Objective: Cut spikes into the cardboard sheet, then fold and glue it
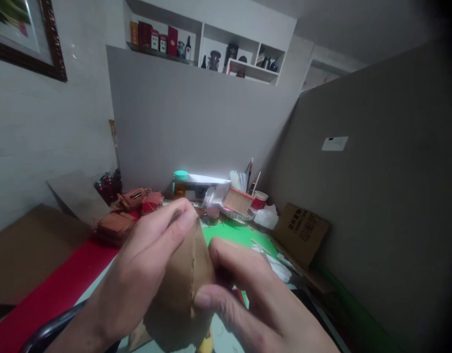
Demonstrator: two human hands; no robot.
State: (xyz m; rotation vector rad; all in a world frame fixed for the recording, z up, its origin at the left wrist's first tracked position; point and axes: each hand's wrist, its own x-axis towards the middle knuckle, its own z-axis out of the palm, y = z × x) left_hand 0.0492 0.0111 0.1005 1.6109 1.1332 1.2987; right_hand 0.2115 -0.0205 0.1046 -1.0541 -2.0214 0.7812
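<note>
A piece of brown paper or card, folded to a point at the top and with a ridged seam down its front, is held up close to the camera. My left hand is closed on its upper left side, thumb and fingers near the tip. My right hand pinches the seam at the right edge, thumb in front and the curled index finger behind. The lower edge of the brown piece is uneven. Part of it is hidden behind my left hand.
Brown leather-like pieces lie on a red cloth at the left. Behind the hands are a green mat, a teal-lidded jar and a red-rimmed cup. A cardboard box stands at the right.
</note>
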